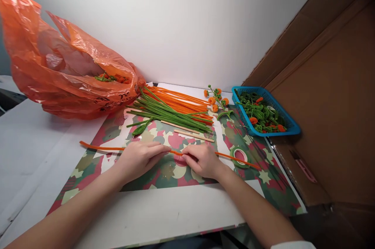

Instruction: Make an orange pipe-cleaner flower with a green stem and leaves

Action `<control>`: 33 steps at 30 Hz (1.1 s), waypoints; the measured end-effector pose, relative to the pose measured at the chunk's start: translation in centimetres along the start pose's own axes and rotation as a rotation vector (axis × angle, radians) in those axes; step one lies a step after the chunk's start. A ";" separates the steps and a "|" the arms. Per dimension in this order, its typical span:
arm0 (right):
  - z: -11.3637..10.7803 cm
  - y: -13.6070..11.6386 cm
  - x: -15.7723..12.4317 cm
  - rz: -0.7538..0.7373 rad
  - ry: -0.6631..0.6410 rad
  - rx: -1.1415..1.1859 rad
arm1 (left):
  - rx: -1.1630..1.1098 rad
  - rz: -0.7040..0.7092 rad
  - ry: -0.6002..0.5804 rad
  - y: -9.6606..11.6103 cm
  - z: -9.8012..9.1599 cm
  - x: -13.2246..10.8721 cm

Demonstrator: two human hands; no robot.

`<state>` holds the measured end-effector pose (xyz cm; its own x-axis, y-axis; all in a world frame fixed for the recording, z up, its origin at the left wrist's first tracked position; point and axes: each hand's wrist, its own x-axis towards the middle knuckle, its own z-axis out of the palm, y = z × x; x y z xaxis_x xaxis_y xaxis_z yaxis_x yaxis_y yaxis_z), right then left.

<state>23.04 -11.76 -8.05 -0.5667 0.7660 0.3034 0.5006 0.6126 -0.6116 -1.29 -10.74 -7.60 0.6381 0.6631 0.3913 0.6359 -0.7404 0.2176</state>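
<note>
An orange pipe cleaner [176, 153] stretches sideways across the mat, pinched near its middle by both hands. My left hand [140, 158] is closed on it, and its long end runs out to the left. A short gap away, my right hand [203, 159] grips it too, with the other end passing over a roll of green tape [240, 157]. Beyond the hands lie wooden sticks [193, 136], a twisted green leaf shape [142, 127], a bundle of green pipe cleaners [172, 114] and a bundle of orange pipe cleaners [181, 98].
An orange plastic bag [73, 73] with orange and green pieces stands at the back left. A flower stem [216, 100] lies near a blue basket [293, 130] of green and orange pieces. Cardboard [331, 85] walls the right side, near a pink cutter [304, 169].
</note>
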 end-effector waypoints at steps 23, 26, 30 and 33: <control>-8.6 0.4 -1.6 0.421 -0.092 -0.037 | 0.229 -0.667 0.150 -4.5 -3.7 -0.3; -9.9 -0.4 -2.7 0.488 -0.086 -0.070 | 0.284 -0.609 0.195 -4.8 -3.9 -0.6; -11.9 -1.1 -5.1 0.588 -0.093 -0.076 | 0.342 -0.611 0.240 -5.5 -4.6 -0.8; -13.4 -1.1 -7.2 0.657 -0.054 -0.101 | 0.356 -0.631 0.252 -5.8 -5.0 -0.8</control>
<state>35.37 -15.37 0.21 -0.1537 0.9770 -0.1479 0.8102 0.0389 -0.5848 -7.65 -7.56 -4.66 0.0165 0.8717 0.4898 0.9755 -0.1214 0.1832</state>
